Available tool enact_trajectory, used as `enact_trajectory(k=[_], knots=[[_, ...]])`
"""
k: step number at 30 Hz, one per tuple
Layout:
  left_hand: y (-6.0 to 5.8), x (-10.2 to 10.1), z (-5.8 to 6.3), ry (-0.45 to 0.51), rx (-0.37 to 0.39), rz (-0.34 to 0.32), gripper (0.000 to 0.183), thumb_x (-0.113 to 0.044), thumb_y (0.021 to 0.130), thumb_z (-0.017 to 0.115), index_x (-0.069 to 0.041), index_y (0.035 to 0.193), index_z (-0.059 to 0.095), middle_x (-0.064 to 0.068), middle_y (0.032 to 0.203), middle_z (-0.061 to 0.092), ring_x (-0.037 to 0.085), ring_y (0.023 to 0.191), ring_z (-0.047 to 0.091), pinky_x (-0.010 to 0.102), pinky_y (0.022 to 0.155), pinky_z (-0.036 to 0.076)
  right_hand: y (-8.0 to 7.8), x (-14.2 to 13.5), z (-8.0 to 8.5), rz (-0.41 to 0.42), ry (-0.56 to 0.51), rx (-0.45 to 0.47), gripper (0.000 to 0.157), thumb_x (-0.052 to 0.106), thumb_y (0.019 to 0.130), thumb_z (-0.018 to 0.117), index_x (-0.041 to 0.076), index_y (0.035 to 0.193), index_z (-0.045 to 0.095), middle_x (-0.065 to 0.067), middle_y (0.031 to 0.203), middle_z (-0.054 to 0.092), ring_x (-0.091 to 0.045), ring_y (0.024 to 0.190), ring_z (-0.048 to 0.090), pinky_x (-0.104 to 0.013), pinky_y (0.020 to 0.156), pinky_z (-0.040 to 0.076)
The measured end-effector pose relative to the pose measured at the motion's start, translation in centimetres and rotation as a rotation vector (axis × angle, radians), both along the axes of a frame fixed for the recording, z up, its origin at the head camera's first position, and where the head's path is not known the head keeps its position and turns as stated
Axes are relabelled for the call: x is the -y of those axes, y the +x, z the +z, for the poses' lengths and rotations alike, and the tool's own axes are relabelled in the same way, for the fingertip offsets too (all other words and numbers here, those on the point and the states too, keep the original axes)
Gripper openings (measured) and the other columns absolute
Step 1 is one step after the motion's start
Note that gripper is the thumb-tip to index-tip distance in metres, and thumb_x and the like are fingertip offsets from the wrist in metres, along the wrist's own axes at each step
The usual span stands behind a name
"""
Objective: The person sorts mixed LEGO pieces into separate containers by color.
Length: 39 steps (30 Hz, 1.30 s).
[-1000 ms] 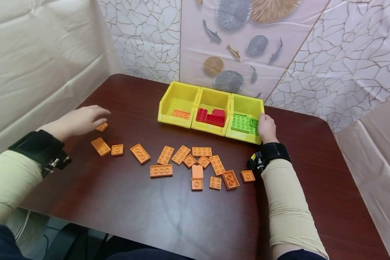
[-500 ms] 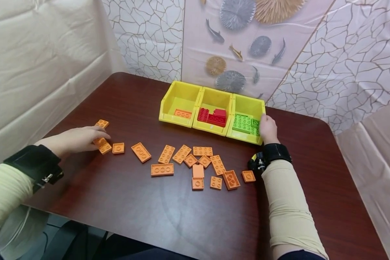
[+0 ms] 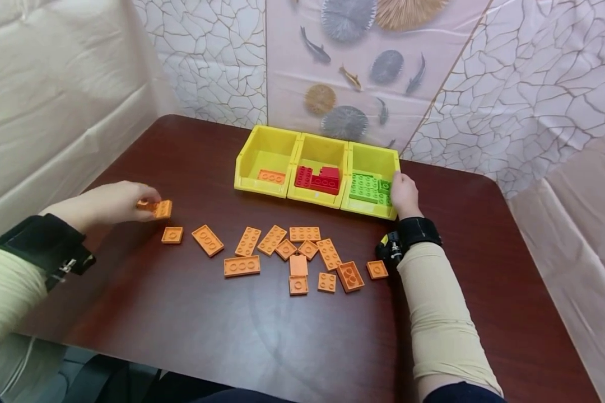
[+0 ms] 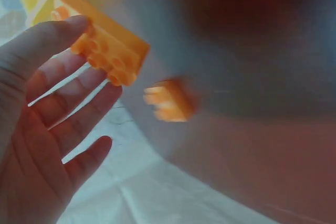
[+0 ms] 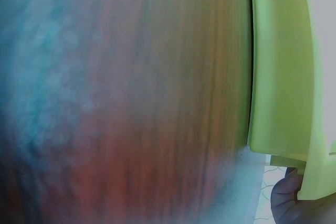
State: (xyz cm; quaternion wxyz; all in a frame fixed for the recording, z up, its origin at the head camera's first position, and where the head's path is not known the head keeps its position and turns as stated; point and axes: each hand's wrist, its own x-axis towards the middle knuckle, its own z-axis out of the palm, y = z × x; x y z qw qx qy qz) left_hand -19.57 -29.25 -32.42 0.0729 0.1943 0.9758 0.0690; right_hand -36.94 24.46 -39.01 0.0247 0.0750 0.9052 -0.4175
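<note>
Left hand: at the left part of the desk (image 3: 191,313); this hand (image 4: 47,98) pinches a held brick (image 4: 118,38), orange, between thumb and fingertips, the little finger standing free of it.
Held brick: tilted in the grip, studs turned toward the fingers; contact with the desk cannot be determined.
Neighbouring brick: a second orange brick (image 4: 170,100) near the fingertips, apart from the held one.
Right hand: this hand (image 3: 405,195) grips the outer side wall of the right bin (image 3: 368,210), digits curled at its edge; the full grip is partly hidden.
Bins: three yellow, joined side by side toward the back of the desk; left bin (image 3: 259,189) contains one orange piece (image 3: 271,177), middle bin (image 3: 312,198) contains red bricks (image 3: 325,183), right bin contains green bricks (image 3: 365,187).
Loose stock: scattered orange bricks (image 3: 241,266) in front of the bins, some touching, some studs up, others hollow side up.
Wrists: black bands (image 3: 420,232) on both.
</note>
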Motion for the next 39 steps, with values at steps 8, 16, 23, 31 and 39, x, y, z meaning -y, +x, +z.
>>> enact_trajectory(k=[8, 16, 23, 31, 39], knots=[[-4.1, -7.0, 2.9, 0.034, -0.119, -0.077, 0.027, -0.019, 0.080, 0.073, -0.006, 0.101, 0.063, 0.006, 0.086, 0.058, 0.021, 0.075, 0.050, 0.037, 0.068, 0.044, 0.3, -0.1, 0.3, -0.004, 0.004, -0.024, 0.060, 0.044, 0.100, 0.012, 0.001, 0.125, 0.047, -0.016, 0.095, 0.047, -0.026, 0.077, 0.047, -0.035, 0.071, 0.039], [-10.2, -14.1, 2.2, -0.026, -0.138, -0.034, 0.024, -0.024, 0.087, 0.064, -0.006, 0.101, 0.056, 0.008, 0.087, 0.053, 0.025, 0.079, 0.049, 0.038, 0.069, 0.043, 0.4, 0.1, -0.1, 0.008, -0.007, -0.003, 0.062, 0.045, 0.100, 0.013, 0.003, 0.135, 0.042, -0.019, 0.106, 0.049, -0.030, 0.087, 0.048, -0.040, 0.080, 0.039], [-15.1, -17.9, 1.2, -0.035, -0.100, 0.129, 0.027, -0.025, 0.090, 0.060, -0.003, 0.103, 0.049, 0.013, 0.093, 0.055, 0.029, 0.086, 0.052, 0.042, 0.080, 0.044, 0.6, -0.1, 0.3, -0.010, -0.022, -0.020, 0.059, 0.042, 0.101, 0.015, 0.002, 0.132, 0.044, -0.019, 0.106, 0.049, -0.031, 0.088, 0.048, -0.041, 0.081, 0.039], [-16.8, -19.0, -0.9, -0.099, 0.020, 0.161, 0.016, -0.017, 0.088, 0.058, -0.005, 0.099, 0.057, 0.012, 0.093, 0.059, 0.027, 0.085, 0.054, 0.042, 0.078, 0.044, 0.6, 0.2, 0.2, -0.012, -0.034, -0.003, 0.058, 0.042, 0.101, 0.016, 0.004, 0.135, 0.043, -0.019, 0.111, 0.050, -0.030, 0.092, 0.048, -0.041, 0.084, 0.039], [-17.7, -19.6, -1.7, -0.017, 0.091, 0.123, 0.018, -0.015, 0.089, 0.058, 0.000, 0.098, 0.059, 0.013, 0.090, 0.056, 0.029, 0.085, 0.051, 0.037, 0.081, 0.040, 0.7, -0.1, 0.3, -0.024, -0.030, -0.034, 0.058, 0.043, 0.101, 0.016, 0.002, 0.131, 0.046, -0.019, 0.106, 0.050, -0.030, 0.089, 0.048, -0.041, 0.082, 0.038]])
